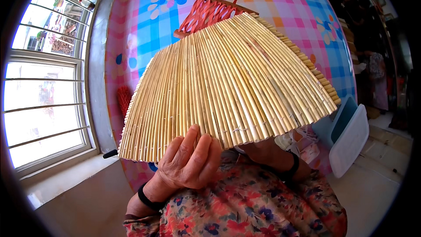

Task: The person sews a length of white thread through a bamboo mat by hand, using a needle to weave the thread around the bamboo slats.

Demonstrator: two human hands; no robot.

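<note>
Glossy checked cloth (162, 6) is lying beneath a ribbed stalk mat (219, 83); your left hand (190, 158), fingers half-curled, is gripping its near edge; your right hand (259, 150) is half-hiding underneath, grip unreadable.

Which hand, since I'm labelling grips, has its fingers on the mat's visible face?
The left hand: it lies over the stick mat's near edge; the right hand is partly hidden beneath.

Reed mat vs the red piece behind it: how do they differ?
Look: the reed mat has pale, straight sticks side by side; the red piece has crisscrossed strips.
Pose: the mat's near edge is in the left hand; the red piece lies on the checked tablecloth.
View: the mat is mostly uncovered; the red piece is partly hidden.
</note>
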